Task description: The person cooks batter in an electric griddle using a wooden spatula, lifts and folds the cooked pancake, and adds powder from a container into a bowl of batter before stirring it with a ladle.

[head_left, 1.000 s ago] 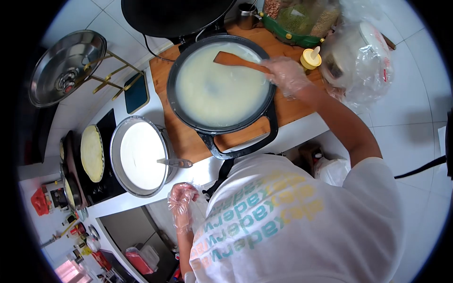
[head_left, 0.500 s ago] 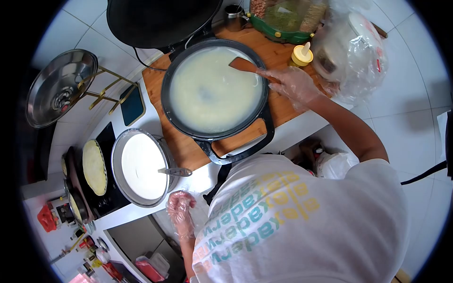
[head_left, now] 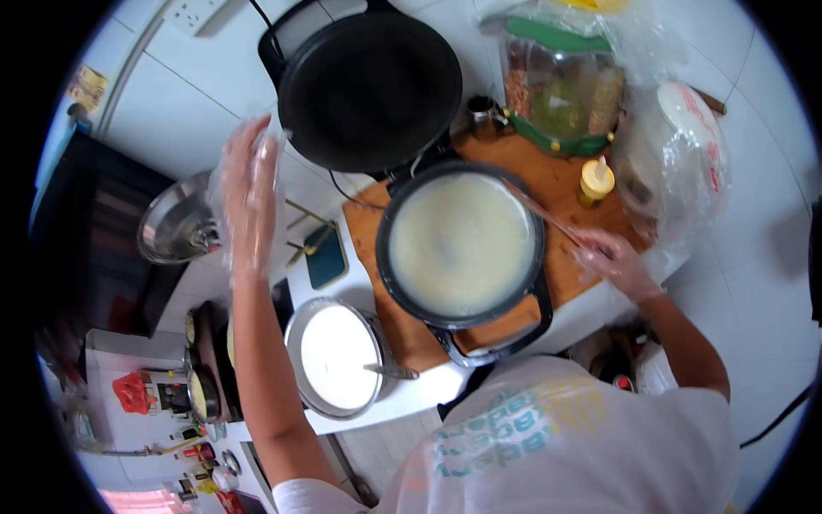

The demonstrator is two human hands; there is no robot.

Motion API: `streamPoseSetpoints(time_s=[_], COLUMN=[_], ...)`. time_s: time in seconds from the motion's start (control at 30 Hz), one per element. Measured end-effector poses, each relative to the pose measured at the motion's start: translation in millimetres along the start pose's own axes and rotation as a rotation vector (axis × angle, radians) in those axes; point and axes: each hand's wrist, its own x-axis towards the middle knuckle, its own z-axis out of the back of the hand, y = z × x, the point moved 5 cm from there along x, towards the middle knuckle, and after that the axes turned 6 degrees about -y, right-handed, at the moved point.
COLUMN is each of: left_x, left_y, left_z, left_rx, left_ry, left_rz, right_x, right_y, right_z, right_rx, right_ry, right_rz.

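Spatula (head_left: pixel 549 219): slanting across the right rim of the pan (head_left: pixel 384 257), blade end at the edge of the batter (head_left: pixel 458 244); probably light and stiff, best gripped well back on its handle, since a filmy glove (head_left: pixel 632 274) could slip.
Right hand (head_left: pixel 610 255): fingers curled round the spatula's far end.
Batter: pale, spread over the pan's floor; likely soft and easily torn.
Pan: on a wooden board (head_left: pixel 569 195); looks heavy, with a loop handle (head_left: pixel 541 315) on its near side for lifting.
Left hand (head_left: pixel 253 201): gloved, raised, fingers extended, nothing visible in its grasp, near the raised black lid (head_left: pixel 370 90).
Bowl (head_left: pixel 294 364): left of the pan, holding white liquid (head_left: pixel 338 355) and a ladle (head_left: pixel 396 372).
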Motion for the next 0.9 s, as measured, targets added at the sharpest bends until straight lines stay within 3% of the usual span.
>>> streamPoseSetpoints(time_s=[0.07,0.17,0.3,0.4,0.43,0.53,0.57,0.67,0.73,0.8,0.9], left_x=[42,98,152,168,172,196,189,187,188,185,184], left_y=[17,73,118,124,142,214,201,185,185,172,192], left_z=[-21,-65,-96,-92,-91,-111,-111,-110,-108,-101,-89], left_rx=[0.068,-0.121,0.248,0.4,0.273,-0.1,-0.189,-0.262,-0.233,-0.203,-0.286], left_ry=[-0.032,0.002,-0.134,-0.191,-0.339,-0.225,-0.254,-0.177,-0.133,-0.122,-0.017], left_rz=[-0.077,0.102,-0.16,0.279,0.261,0.361,0.43,0.372,0.476,0.438,0.144], right_x=[-5,-25,-46,-52,-51,-48,-46,-38,-33,-32,-32], right_y=[-18,-14,-28,-34,-34,-32,-28,-24,-22,-22,-26], right_z=[16,22,34,36,34,32,32,33,33,31,37], right_rx=[-0.014,-0.111,-0.172,-0.128,-0.105,-0.072,-0.082,-0.11,-0.112,-0.101,-0.123], right_ry=[-0.049,-0.139,-0.223,-0.223,-0.226,-0.232,-0.237,-0.235,-0.249,-0.288,-0.273], right_rz=[0.13,0.125,-0.012,0.02,0.026,0.021,0.014,-0.019,-0.034,-0.072,-0.084])
